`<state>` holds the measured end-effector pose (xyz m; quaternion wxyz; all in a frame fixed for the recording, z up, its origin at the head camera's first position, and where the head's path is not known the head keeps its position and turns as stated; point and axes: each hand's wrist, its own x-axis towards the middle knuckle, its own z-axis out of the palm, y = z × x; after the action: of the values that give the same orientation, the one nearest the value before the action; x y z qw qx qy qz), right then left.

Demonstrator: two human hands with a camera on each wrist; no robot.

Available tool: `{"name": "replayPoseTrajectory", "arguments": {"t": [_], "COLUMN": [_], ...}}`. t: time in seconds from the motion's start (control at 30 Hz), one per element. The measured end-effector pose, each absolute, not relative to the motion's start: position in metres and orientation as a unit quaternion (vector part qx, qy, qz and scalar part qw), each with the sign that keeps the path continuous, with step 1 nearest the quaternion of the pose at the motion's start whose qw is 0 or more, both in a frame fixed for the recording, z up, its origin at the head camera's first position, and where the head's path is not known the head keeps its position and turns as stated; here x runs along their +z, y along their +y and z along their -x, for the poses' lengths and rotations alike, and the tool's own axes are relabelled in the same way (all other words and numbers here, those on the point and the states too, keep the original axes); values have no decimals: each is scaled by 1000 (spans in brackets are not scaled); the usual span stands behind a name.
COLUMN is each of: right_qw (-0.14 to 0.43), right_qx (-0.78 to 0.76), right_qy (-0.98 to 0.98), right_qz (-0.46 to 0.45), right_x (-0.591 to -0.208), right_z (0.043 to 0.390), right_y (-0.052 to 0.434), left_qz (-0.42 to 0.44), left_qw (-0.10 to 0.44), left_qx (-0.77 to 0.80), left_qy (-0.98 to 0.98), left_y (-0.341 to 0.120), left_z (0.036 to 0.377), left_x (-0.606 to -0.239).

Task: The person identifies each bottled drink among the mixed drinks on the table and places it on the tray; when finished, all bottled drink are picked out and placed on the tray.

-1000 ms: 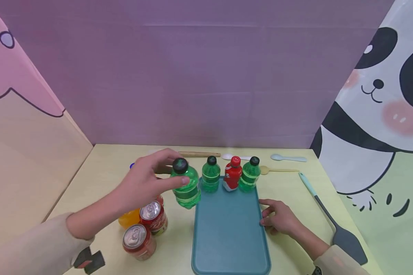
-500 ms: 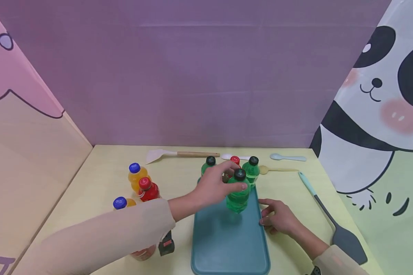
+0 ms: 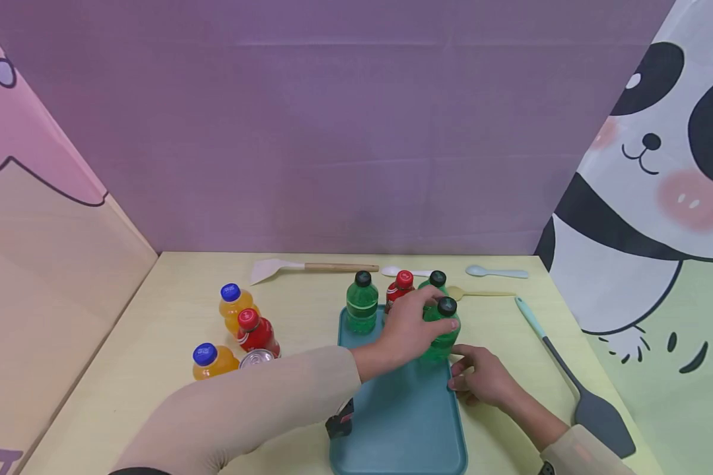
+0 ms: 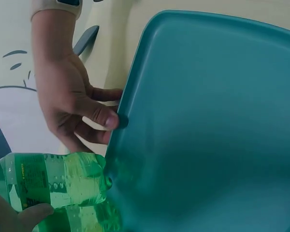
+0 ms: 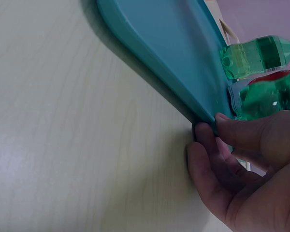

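My left hand [image 3: 414, 330] grips a green bottle with a black cap [image 3: 445, 328] by its body, upright at the right side of the teal tray [image 3: 392, 429]. In the left wrist view the bottle's base [image 4: 63, 186] is right at the tray's floor [image 4: 212, 125]; I cannot tell whether it touches. At the tray's far end stand a green bottle [image 3: 362, 307], a red bottle [image 3: 400, 289] and another green bottle [image 3: 436, 280]. My right hand [image 3: 480, 379] pinches the tray's right rim [image 5: 203, 113], thumb on top.
Left of the tray stand two orange bottles [image 3: 233, 305] [image 3: 210, 360], a red bottle [image 3: 255, 330] and a can [image 3: 259, 358]. A wooden-handled spatula [image 3: 297, 266] and spoons [image 3: 498, 272] lie along the back. A dark spatula [image 3: 576, 389] lies at the right.
My left hand carried the green bottle from left of the tray rightwards across it and lowered it at the right side. The right hand stayed on the rim.
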<state>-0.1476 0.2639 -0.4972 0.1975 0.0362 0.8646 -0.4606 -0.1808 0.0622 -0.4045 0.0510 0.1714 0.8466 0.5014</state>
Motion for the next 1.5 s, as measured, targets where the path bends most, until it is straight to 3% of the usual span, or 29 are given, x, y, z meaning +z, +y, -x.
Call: {"name": "replayPoseTrajectory", "arguments": {"t": [0.47, 0.7, 1.1, 1.5], "right_qw": [191, 192, 189, 209], "right_qx": [-464, -464, -456, -461], "right_qy": [864, 864, 868, 862], "right_qz": [-44, -43, -45, -21], "right_x": [-496, -497, -494, -493], "right_z": [146, 146, 146, 147], "right_y": [262, 261, 261, 265], "left_qz": [-185, -178, -224, -276], "left_qw": [56, 85, 203, 209], "left_qx": [477, 468, 421, 439], "left_qy": [857, 861, 855, 829], "left_y": [69, 65, 44, -5], "left_z": [182, 185, 200, 188], "left_x": [-427, -427, -405, -368]}}
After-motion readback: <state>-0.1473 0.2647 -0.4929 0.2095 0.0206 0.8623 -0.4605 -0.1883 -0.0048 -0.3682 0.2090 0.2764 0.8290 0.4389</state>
